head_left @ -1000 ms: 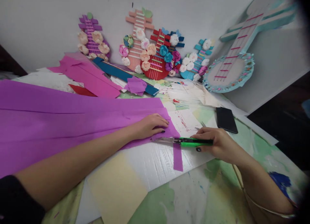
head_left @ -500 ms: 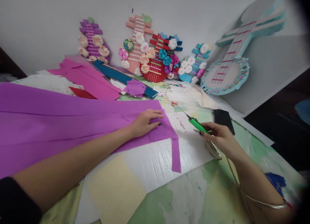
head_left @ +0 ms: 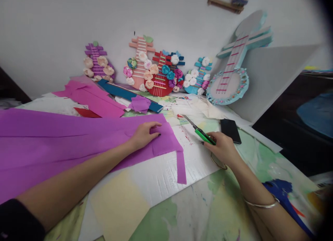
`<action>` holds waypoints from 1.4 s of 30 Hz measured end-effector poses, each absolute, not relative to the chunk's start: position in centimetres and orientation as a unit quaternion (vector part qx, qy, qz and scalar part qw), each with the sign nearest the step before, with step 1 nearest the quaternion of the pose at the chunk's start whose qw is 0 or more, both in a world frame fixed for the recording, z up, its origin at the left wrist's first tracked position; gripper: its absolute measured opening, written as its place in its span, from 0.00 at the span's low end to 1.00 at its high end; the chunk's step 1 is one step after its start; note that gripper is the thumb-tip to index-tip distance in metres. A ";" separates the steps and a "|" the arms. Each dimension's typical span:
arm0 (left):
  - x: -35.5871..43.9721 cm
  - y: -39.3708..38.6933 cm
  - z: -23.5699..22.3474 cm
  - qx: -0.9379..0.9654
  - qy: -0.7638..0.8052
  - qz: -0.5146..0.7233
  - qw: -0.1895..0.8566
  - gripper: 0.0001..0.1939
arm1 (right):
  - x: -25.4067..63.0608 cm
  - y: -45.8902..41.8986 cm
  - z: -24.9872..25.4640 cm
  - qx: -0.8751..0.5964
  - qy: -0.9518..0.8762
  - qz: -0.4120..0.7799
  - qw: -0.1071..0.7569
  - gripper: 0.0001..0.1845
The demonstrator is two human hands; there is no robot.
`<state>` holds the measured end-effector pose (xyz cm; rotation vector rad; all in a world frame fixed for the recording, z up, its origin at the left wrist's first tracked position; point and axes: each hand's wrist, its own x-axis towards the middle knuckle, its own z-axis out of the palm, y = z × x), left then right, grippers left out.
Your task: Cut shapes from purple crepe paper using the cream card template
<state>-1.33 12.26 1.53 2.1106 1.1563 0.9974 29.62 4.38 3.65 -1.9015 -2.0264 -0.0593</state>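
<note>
Purple crepe paper (head_left: 78,140) lies in a long folded sheet across the left and middle, over a white board (head_left: 163,175). My left hand (head_left: 144,135) rests on the paper near its right end, fingers apart and slightly bent, holding nothing. A narrow purple strip (head_left: 181,166) hangs from the paper's right corner onto the board. My right hand (head_left: 221,145) is closed around a green utility knife (head_left: 204,135), its blade out and pointing up and left, apart from the paper. Below that hand shows part of a gold-coloured loop (head_left: 218,161).
Decorated toy string instruments (head_left: 158,79) lean on the wall; a larger pale one (head_left: 229,84) stands right. Pink paper (head_left: 96,98) and a blue strip (head_left: 130,93) lie behind the purple paper. A black phone-like slab (head_left: 230,131) sits beyond my right hand; cream paper (head_left: 119,202) lies in front.
The camera view has shifted, so the wall things sit lower. My right hand has turned the knife, and its blade shows more fully. The left fingers have bent a little.
</note>
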 end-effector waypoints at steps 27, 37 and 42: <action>6.0 24.3 5.4 0.665 0.572 0.313 0.364 0.18 | 25.2 2.8 3.9 -0.724 -0.674 0.024 0.145 0.20; 10.0 28.9 7.7 0.774 0.519 0.285 0.226 0.18 | 24.6 3.0 2.5 -0.708 -0.686 0.037 0.167 0.22; 11.7 28.4 7.4 0.812 0.492 0.294 0.112 0.18 | 25.0 3.2 2.7 -0.684 -0.709 0.040 0.165 0.18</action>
